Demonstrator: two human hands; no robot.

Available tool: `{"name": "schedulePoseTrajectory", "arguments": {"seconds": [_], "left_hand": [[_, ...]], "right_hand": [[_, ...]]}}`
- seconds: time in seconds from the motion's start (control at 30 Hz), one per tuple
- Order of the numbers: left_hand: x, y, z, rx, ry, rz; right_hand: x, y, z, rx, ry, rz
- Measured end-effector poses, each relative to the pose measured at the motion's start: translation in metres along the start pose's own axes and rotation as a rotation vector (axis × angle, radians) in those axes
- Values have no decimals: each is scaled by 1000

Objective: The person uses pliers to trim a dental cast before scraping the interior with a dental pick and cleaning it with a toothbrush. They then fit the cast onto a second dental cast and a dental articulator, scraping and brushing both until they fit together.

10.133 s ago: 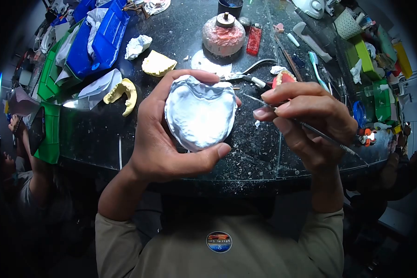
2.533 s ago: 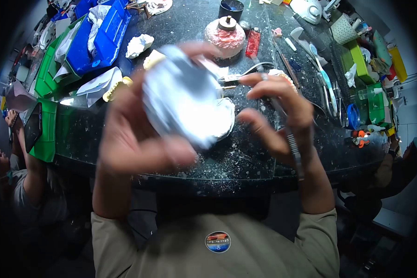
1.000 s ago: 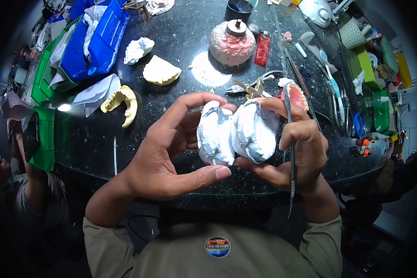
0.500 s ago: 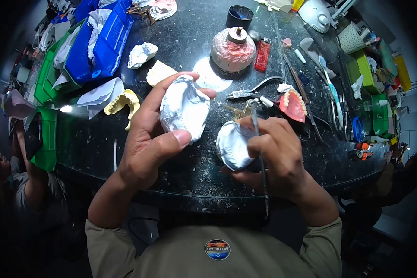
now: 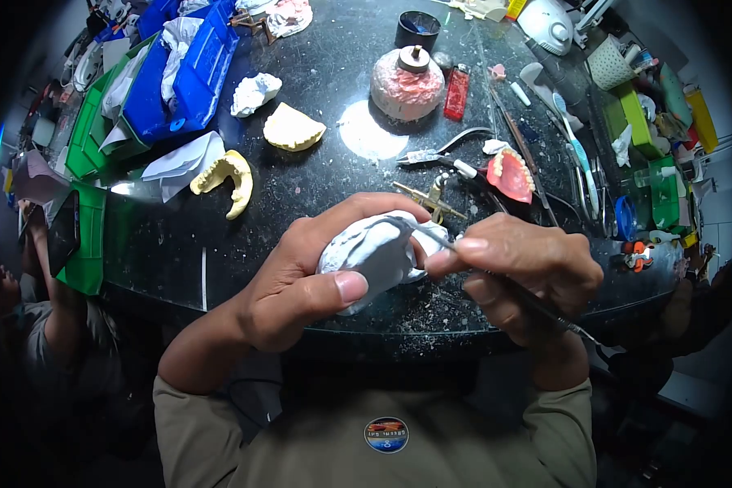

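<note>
My left hand (image 5: 293, 276) is wrapped round a white plaster piece (image 5: 370, 252), thumb on its near face. In my right hand (image 5: 529, 272) is a thin metal tool (image 5: 537, 302), pinched between thumb and fingers, its tip at the plaster's upper right edge. A second white plaster piece (image 5: 431, 237) shows partly behind the first, beside my right fingertips; whether it is held or resting is hidden. Beyond my hands lie a brass-coloured metal device (image 5: 433, 199) and a pink denture with teeth (image 5: 511, 175).
Yellowish dental casts (image 5: 294, 128) and a white lump (image 5: 254, 93) lie at the upper left, near blue bins (image 5: 179, 81). A round burner (image 5: 407, 85), a red lighter (image 5: 456, 93) and a blue toothbrush (image 5: 576, 134) are farther back. Another person's arm (image 5: 45, 252) shows at the left.
My left hand has moved down and right with its plaster piece, now tilted. My right hand has moved right, bringing the tool's tip to that piece; the second piece is now largely hidden.
</note>
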State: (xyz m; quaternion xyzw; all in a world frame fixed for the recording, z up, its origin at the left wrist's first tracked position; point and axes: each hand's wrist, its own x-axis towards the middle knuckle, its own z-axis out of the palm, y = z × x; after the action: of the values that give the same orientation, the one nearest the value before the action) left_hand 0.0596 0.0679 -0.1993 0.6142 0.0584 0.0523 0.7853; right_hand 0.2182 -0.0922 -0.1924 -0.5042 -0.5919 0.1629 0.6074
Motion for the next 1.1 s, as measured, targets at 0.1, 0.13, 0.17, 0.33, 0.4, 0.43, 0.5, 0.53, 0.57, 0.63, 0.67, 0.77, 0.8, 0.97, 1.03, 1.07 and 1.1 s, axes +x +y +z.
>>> {"name": "schedulePoseTrajectory", "arguments": {"seconds": [0.1,0.13,0.17,0.33,0.4,0.43,0.5,0.53,0.57,0.63,0.67,0.77,0.8,0.97,1.03,1.07,1.1], "left_hand": [[0,-3,0,5,-27,28],[0,-5,-1,10,-34,40],[0,-5,-1,14,-41,52],[0,-7,-1,68,-25,85],[0,-7,-2,85,-23,88],[-1,-7,-2,93,-28,81],[0,-8,-3,124,-29,99],[1,-9,-3,147,-26,124],[1,-10,-4,171,-23,148],[1,-9,-6,196,-39,139],[1,-9,-6,208,-47,135],[4,-15,-4,265,8,233],[3,-14,-3,272,28,177],[2,-6,-1,299,62,7],[3,-3,-2,345,48,36],[4,-3,-2,368,41,51],[2,-3,-2,211,64,137]], "right_hand": [[7,0,-1,-132,30,-99],[6,2,1,-129,39,-104],[5,4,3,-127,48,-109],[3,6,7,-115,27,-119],[4,7,3,-155,-41,-137],[4,7,3,-155,-45,-136],[4,6,3,-156,-53,-134],[4,6,2,-165,-55,-131],[4,6,2,-173,-56,-127],[4,5,2,-183,-60,-120],[4,5,2,-185,-61,-116],[3,4,2,-219,-82,-109],[3,4,1,-235,-91,-107],[2,3,3,-273,-77,-87],[2,2,2,-264,-84,-90],[2,1,0,-247,-98,-97],[3,2,-3,-230,-111,-104]]}}
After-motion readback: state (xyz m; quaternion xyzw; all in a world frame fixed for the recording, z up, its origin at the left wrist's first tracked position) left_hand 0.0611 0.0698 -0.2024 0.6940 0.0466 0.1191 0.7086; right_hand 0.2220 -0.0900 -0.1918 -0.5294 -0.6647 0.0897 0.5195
